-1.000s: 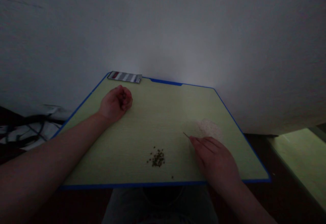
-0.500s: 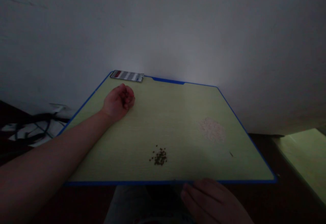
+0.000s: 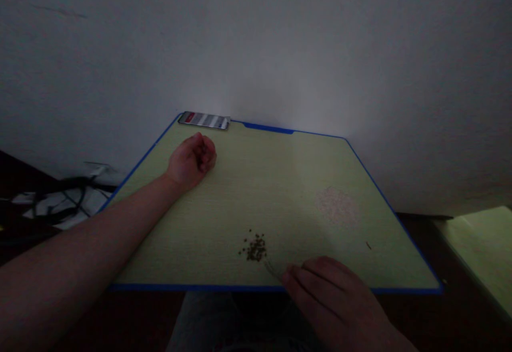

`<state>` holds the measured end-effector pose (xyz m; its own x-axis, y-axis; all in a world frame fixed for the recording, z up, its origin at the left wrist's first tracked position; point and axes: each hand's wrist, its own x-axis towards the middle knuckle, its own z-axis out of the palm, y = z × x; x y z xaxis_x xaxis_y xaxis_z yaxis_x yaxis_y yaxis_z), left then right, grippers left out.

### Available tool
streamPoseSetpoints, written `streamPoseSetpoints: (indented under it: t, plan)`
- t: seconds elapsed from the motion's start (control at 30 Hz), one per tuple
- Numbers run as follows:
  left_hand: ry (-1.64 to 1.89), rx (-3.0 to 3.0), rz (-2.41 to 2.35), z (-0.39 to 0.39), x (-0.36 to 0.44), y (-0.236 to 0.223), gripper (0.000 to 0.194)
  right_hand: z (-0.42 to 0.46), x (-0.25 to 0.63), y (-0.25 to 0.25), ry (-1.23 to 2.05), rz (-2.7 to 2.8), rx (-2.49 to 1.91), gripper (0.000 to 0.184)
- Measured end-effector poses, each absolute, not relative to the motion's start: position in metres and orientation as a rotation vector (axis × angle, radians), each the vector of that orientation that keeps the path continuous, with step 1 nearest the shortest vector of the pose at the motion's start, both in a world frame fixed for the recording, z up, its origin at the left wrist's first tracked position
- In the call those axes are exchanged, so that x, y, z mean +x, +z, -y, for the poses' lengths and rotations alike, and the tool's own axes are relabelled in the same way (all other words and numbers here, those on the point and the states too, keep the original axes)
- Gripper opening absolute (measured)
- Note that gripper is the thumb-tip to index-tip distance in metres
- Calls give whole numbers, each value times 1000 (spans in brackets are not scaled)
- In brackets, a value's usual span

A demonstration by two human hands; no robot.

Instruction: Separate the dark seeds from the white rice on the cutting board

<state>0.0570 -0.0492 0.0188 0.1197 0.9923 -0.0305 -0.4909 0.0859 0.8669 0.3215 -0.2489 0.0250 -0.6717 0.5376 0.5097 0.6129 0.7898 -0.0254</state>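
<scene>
My right hand (image 3: pixel 334 290) is at the table's front edge, its fingers pinched on a thin, pale, two-pronged tool that looks like tweezers (image 3: pixel 273 271). The prongs point left and end just beside a small pile of dark brown seeds or grains (image 3: pixel 256 248), with a few loose ones around it. Resting on the left side of the tabletop, my left hand (image 3: pixel 192 160) is curled into a loose fist, and nothing shows in it. A flat patch of fine pale grains (image 3: pixel 337 206) lies on the right. Closer to the right edge is a short dark sliver (image 3: pixel 368 245).
The pale table (image 3: pixel 272 181) has a blue rim and stands against a grey wall (image 3: pixel 280 48). A phone with a lit screen (image 3: pixel 204 120) lies at its back left corner. Black cables (image 3: pixel 68 197) are on the left beyond the table.
My right hand drew back from beside the pale grains to below the front edge, then came up to the dark pile with the tweezers showing. My left hand stays put on the table.
</scene>
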Motion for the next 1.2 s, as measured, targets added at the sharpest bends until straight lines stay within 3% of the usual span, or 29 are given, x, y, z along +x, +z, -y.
streamPoseSetpoints:
  t: [0.6,0.9,1.2]
  plan:
    - [1299,831,-774,50,57,20,46,200,346,23,-260,2475,-1177,33]
    - [1302,840,-774,50,58,20,47,120,344,57,-104,2356,-1562,27]
    - [1299,850,-759,50,56,19,46,18,320,54,142,2468,-1549,24]
